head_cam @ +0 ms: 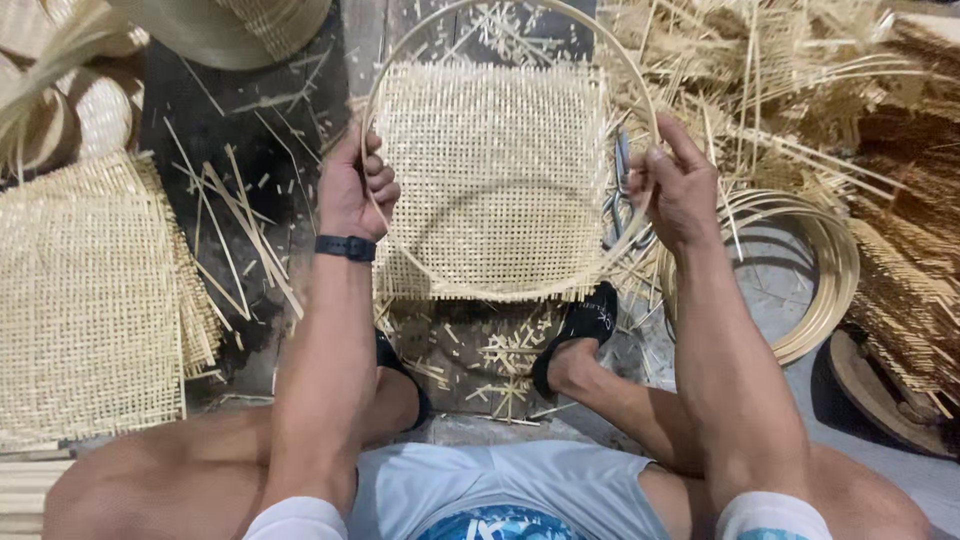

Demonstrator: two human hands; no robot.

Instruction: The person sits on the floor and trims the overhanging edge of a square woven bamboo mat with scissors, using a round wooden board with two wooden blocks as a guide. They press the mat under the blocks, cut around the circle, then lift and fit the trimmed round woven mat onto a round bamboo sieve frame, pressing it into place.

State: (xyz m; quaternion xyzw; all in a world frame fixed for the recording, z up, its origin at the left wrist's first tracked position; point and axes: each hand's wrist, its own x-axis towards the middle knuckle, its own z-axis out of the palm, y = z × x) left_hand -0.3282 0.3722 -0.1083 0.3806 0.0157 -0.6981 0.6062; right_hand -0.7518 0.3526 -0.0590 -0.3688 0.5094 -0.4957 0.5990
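Observation:
A thin round bamboo hoop (610, 55) is held up over a square woven bamboo mat (495, 175) that lies on the dark floor. My left hand (352, 190) grips the hoop's left side, with a black band on the wrist. My right hand (680, 190) pinches the hoop's right side between thumb and fingers. My feet in black sandals (585, 325) rest at the mat's near edge.
A stack of woven mats (85, 300) lies at the left. Coiled bamboo hoops (825, 265) sit at the right, beside heaps of loose bamboo strips (800, 80). Woven baskets (230, 25) stand at the top left. Scissors (622, 200) lie near my right hand. Cut slivers litter the floor.

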